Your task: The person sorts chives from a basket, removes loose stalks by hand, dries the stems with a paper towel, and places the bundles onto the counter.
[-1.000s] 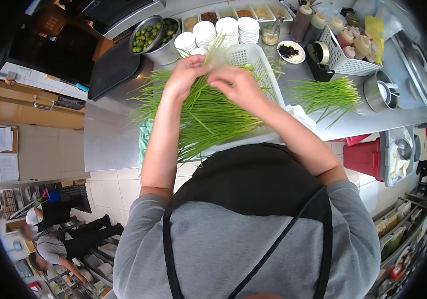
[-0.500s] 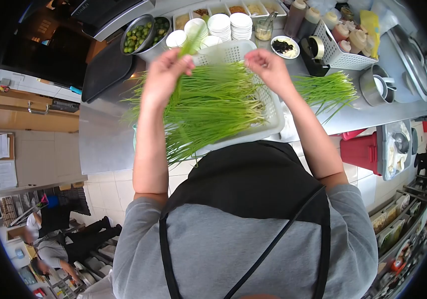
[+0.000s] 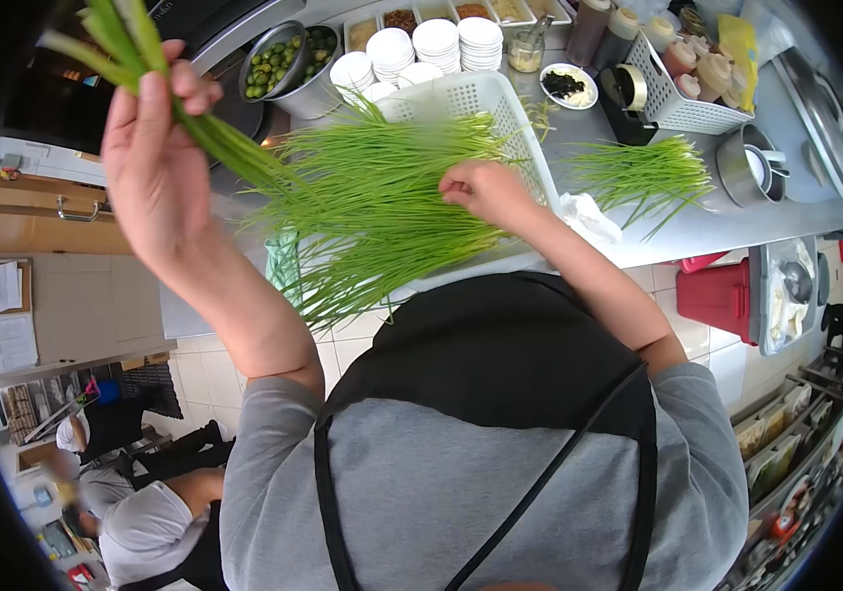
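Observation:
A small bunch of long green chives (image 3: pixel 229 148) is in my left hand (image 3: pixel 158 163), raised at the upper left. Its thumb and fingers close around the stalks, which hang down to the right toward the pile. My right hand (image 3: pixel 490 192) is over the pale root ends of the large heap of chives (image 3: pixel 372 212), fingers pinched together; whether they grip a stalk I cannot make out. The heap lies in a white perforated plastic basket (image 3: pixel 532 138), its leaf tips spilling over the left and front sides.
To the right, another bunch of chives (image 3: pixel 643 177) lies on the steel counter (image 3: pixel 628 244). Behind the basket stand stacked white cups (image 3: pixel 436 44) and a pot of green citrus (image 3: pixel 274 69). Squeeze bottles fill a white crate (image 3: pixel 697 108). Co-workers (image 3: pixel 151 522) are at lower left.
My left hand has moved up and left, carrying the bunch of chives with it. My right hand has come down onto the heap. A co-worker at lower left has shifted.

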Demonstrator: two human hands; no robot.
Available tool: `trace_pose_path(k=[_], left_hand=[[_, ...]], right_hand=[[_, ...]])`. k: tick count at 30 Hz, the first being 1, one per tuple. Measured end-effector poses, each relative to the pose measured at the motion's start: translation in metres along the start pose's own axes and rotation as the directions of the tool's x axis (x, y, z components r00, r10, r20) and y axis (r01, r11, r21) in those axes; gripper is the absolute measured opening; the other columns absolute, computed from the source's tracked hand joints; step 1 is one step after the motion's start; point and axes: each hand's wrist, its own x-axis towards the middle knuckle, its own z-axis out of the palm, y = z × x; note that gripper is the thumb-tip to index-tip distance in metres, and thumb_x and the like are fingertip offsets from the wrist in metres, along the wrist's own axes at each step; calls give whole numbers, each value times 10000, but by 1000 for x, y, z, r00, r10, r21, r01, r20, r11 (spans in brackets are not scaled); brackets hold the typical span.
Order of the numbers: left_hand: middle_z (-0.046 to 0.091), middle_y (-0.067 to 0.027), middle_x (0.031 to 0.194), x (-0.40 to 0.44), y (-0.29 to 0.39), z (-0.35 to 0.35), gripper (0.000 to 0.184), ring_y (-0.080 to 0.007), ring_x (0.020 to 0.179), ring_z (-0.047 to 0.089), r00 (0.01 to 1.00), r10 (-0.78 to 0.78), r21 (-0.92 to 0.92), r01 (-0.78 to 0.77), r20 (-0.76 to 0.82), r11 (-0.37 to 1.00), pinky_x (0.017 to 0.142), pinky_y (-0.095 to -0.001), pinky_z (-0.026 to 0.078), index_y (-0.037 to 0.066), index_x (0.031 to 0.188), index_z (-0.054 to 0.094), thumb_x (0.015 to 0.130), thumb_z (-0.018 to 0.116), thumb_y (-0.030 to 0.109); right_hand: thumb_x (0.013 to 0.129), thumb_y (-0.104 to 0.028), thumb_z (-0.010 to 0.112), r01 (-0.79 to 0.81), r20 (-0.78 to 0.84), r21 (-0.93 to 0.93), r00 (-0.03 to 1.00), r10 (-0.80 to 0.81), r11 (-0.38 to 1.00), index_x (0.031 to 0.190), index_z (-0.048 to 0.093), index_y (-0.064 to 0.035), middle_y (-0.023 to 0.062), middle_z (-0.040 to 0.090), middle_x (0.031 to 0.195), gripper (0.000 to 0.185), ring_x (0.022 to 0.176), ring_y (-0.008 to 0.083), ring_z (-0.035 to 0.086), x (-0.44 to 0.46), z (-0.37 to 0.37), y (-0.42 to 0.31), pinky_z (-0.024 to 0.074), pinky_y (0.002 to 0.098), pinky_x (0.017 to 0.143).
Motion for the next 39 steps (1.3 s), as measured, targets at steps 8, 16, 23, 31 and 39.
trace_pose_path(k=[8,16,23,31,39], left_hand=[[554,-35,666,-12,-3,37,186,-60,571,451,998,-55,846,44,-17,532,528,-196,375,3,943,571,810,563,133],[590,-198,783,-99,-143,70,251,-353,738,567,783,-611,925,138,117,354,667,-404,434,37,946,566,760,597,202],[599,-188,858,-137,-181,100,368,-357,856,554,583,-806,984,63,100,168,751,-414,439,33,984,559,668,669,186],[625,-133,844,-102,-167,42,293,-220,819,593,725,-677,839,288,125,462,737,-325,446,0,921,591,655,674,92],[622,-34,821,-80,-129,54,201,-89,736,550,549,-835,373,780,-26,502,723,-217,400,10,901,596,703,634,14]], right_hand=[[692,-140,656,-23,30,-170,999,28,985,825,609,-39,93,605,715,173,660,220,593,6,-10,13,465,318,596],[722,-158,640,-169,-154,-149,977,146,974,846,626,-32,105,616,745,177,636,189,581,-22,-75,38,460,293,613],[730,-142,638,-233,-263,5,938,226,972,837,620,-14,76,613,724,168,606,150,542,-41,-88,37,450,272,602],[728,-145,627,-202,-170,169,958,231,965,818,615,-17,100,616,715,157,623,170,572,-49,-84,40,460,283,614],[735,-211,629,-183,153,372,979,135,910,919,620,-41,119,624,828,251,738,185,592,-26,-58,40,457,283,694]])
